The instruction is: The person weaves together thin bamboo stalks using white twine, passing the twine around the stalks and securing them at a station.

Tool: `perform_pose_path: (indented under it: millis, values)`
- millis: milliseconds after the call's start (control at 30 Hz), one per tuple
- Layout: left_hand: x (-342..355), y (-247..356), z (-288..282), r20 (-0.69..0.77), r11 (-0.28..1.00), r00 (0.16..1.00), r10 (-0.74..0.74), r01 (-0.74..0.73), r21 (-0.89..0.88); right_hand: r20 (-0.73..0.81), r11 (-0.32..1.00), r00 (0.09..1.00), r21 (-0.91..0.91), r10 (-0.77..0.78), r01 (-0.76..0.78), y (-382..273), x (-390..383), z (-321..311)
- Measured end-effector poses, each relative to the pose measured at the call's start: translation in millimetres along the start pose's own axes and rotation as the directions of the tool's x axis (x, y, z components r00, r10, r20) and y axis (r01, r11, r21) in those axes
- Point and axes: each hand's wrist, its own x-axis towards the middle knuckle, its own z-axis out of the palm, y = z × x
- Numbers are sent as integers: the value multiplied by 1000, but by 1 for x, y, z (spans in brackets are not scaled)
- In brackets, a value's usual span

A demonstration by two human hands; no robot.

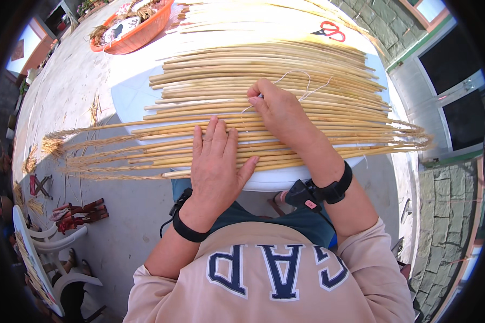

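Dry straw-coloured stalks (210, 81) lie side by side across a white table. My left hand (215, 156) rests flat on the nearer stalks, its fingers stretched out and the thumb apart. Just beyond it to the right, my right hand (277, 110) is closed in a pinch above the stalks. White thread (308, 81) loops out behind the right hand, and a short length runs from its fingertips down to the stalks. Small white stitches cross the stalks between the two hands. Whether a needle is in the pinch is hidden by the fingers.
Red-handled scissors (331, 32) lie on the far right of the table (129, 102). Beyond the far left edge stands an orange basket (140, 27) with bundles in it. Feathery stalk ends (54, 142) overhang the left side. A white plastic chair (64, 247) and folding stool (78, 215) are at lower left.
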Motion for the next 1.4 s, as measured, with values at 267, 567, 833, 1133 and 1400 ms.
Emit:
perform_pose_path:
  millis: [267,567,833,1133,1400]
  values:
    - [-1,-2,6,-25,999,999,36,-36,29,59,993,997,-104,55,-49,7,3,-2]
    - [0,-2,7,-59,998,998,27,-30,-48,-45,934,981,-316,-190,166,8,2,4]
    - [1,-2,9,-67,998,997,30,-34,-54,46,986,996,-142,-80,86,9,7,0]
    - [1,-1,9,-45,999,998,32,-33,-27,82,931,994,-352,-71,95,8,13,-6]
    - [2,-1,3,34,999,999,39,-38,-22,40,961,998,-268,-53,62,8,6,-5]
